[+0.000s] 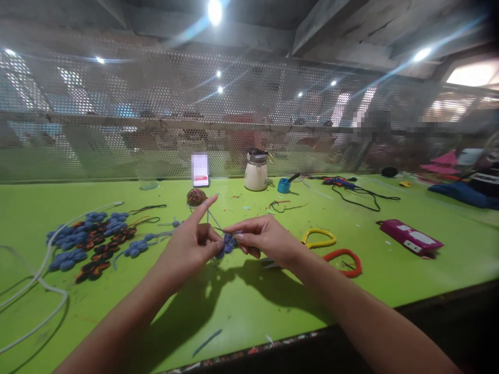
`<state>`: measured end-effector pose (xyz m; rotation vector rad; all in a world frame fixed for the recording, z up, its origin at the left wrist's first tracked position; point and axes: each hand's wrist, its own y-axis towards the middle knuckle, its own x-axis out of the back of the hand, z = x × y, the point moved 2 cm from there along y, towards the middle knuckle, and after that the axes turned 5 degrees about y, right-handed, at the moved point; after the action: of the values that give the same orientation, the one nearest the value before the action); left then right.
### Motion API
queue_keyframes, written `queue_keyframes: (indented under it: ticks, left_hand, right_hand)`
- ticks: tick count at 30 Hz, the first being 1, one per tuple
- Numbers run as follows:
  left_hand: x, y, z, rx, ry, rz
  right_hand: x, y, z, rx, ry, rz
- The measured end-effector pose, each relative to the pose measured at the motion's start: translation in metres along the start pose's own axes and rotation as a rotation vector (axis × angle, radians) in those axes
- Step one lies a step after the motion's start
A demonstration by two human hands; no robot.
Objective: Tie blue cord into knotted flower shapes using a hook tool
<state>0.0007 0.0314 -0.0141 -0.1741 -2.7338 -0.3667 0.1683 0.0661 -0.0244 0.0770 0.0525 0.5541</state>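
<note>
A small blue crocheted piece point(228, 245) is held between my two hands above the green table. My left hand point(197, 239) pinches its left side with thumb and fingers, while the index finger points up with blue yarn running from it. On the right side, my right hand point(265, 236) has its fingers closed at the piece; any thin tool in them is too small to make out. A multicoloured yarn ball point(196, 197) lies just beyond my left hand. Scissors with one yellow and one orange handle point(343, 262) lie partly under my right wrist.
Blue and dark-orange crocheted flowers point(97, 236) and a white cable point(47, 259) lie left on the green table point(175, 332). A phone point(200, 169), a cream jar point(256, 174) and a blue pot point(284, 185) stand behind. At right are a magenta box point(411, 237) and black cord point(364, 193).
</note>
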Motion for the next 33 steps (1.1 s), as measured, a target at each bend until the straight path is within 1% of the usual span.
queue_keyframes:
  ticks: [2,4,6,7,8,9,11,14,16,19,23,26,30,33]
  left_hand:
    - [-0.004,-0.003,0.000,-0.127,0.293,-0.064]
    - [-0.009,-0.006,0.000,-0.267,0.526,-0.143]
    - [-0.013,-0.008,0.000,-0.362,0.629,-0.199]
    - [-0.013,-0.008,0.000,-0.377,0.628,-0.219]
    - [-0.012,-0.008,0.000,-0.362,0.589,-0.233]
    - [-0.010,-0.007,0.000,-0.316,0.504,-0.237]
    - [-0.004,-0.003,0.000,-0.165,0.229,-0.216]
    - [0.002,0.003,0.001,0.063,-0.207,-0.149]
    - [0.004,0.005,0.002,0.147,-0.369,-0.124]
    - [0.007,0.006,0.003,0.201,-0.452,-0.117]
    - [0.010,0.006,0.004,0.201,-0.480,-0.133]
    - [0.012,0.009,0.007,0.192,-0.467,-0.151]
    - [0.013,0.011,0.012,0.175,-0.444,-0.158]
    - [0.014,0.010,0.010,0.158,-0.438,-0.157]
  right_hand:
    - [-0.003,0.002,-0.004,-0.025,0.025,-0.066]
    - [-0.006,0.004,-0.008,-0.033,0.106,-0.125]
    - [-0.010,0.004,-0.011,-0.015,0.208,-0.143]
    - [-0.012,0.003,-0.012,0.000,0.254,-0.142]
    - [-0.013,0.003,-0.012,0.018,0.292,-0.141]
    - [-0.014,0.002,-0.012,0.038,0.319,-0.142]
    - [-0.016,0.001,-0.011,0.085,0.343,-0.163]
    - [-0.018,0.000,-0.010,0.153,0.312,-0.199]
    - [-0.017,0.000,-0.009,0.183,0.271,-0.212]
    - [-0.016,-0.001,-0.009,0.186,0.210,-0.208]
    - [-0.013,-0.002,-0.008,0.156,0.132,-0.189]
    - [-0.011,-0.003,-0.005,0.163,0.050,-0.178]
    - [-0.008,-0.004,-0.002,0.217,-0.071,-0.119]
    - [-0.003,-0.004,0.000,0.267,-0.178,-0.059]
